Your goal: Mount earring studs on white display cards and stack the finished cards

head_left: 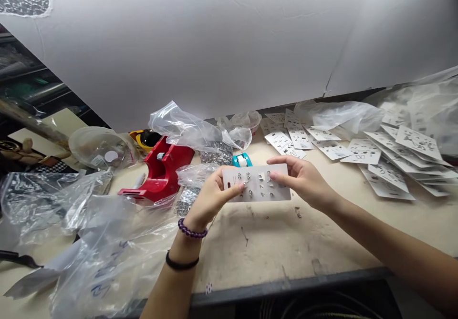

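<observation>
A white card (255, 192) with rows of small metallic earrings is held sideways above the table. My left hand (212, 192) pinches its left end, thumb on the front face and fingers behind. At its right end my right hand (304, 180) grips the card, the thumb near the upper earrings. A purple bead bracelet (192, 230) and a black band (182, 262) circle my left wrist. Just behind the card sits a teal tape roll (242, 160).
A red tape dispenser (162, 169) stands left of the hands, near bags of small metal pieces (216, 153). Clear plastic bags (118, 262) cover the left side. Several earring cards (404, 157) lie piled at the right. A round clear tub (100, 147) sits back left.
</observation>
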`<state>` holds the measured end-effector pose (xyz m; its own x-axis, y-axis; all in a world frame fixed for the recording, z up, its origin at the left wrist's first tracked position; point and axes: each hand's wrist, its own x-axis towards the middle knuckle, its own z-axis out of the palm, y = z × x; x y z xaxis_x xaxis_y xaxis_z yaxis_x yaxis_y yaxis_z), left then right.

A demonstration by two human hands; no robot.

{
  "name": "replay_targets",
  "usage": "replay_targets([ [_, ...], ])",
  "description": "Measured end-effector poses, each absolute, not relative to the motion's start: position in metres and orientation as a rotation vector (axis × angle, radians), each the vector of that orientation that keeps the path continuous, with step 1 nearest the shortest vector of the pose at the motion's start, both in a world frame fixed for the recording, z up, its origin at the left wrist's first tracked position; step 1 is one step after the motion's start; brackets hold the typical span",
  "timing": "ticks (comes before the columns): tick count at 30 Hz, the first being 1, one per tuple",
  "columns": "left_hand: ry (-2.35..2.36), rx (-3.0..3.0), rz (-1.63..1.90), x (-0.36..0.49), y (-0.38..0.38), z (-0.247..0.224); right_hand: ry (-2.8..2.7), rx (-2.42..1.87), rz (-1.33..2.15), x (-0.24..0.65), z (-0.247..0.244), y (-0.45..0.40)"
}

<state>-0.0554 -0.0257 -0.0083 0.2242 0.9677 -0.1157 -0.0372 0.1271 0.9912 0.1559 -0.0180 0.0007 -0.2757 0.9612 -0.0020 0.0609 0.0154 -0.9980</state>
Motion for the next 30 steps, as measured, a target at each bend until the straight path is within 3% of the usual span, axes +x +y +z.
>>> replay_targets([
  [9, 1.003, 1.273, 0.901, -0.031, -0.037, -0.006, -1.293, -1.216, 1.145, 0.197, -0.004, -0.047],
  [11, 1.019, 1.288, 0.934, -0.032, -0.036, -0.005, -1.149, -1.238, 0.711, 0.228, 0.004, -0.042],
  [15, 1.142, 1.274, 1.024, -0.036, -0.033, -0.006, -1.123, -1.35, -0.626, 0.309, 0.024, -0.032],
  [16, 1.163, 1.272, 1.028, -0.036, -0.032, -0.007, -1.228, -1.482, -0.764, 0.327, 0.026, -0.032],
  [18, 1.186, 1.274, 1.016, -0.034, -0.032, -0.008, -1.487, -1.757, -0.823, 0.354, 0.024, -0.031],
  [22, 1.21, 1.266, 1.023, -0.031, -0.031, -0.011, -1.79, -2.105, -0.624, 0.363, 0.005, -0.028],
  [26, 1.237, 1.248, 1.102, -0.033, -0.027, -0.015, -1.965, -1.999, -0.626, 0.335, -0.004, -0.013],
  [30, 1.269, 1.263, 1.118, -0.034, -0.026, -0.016, -2.5, -1.889, -0.317, 0.313, -0.011, 0.018],
])
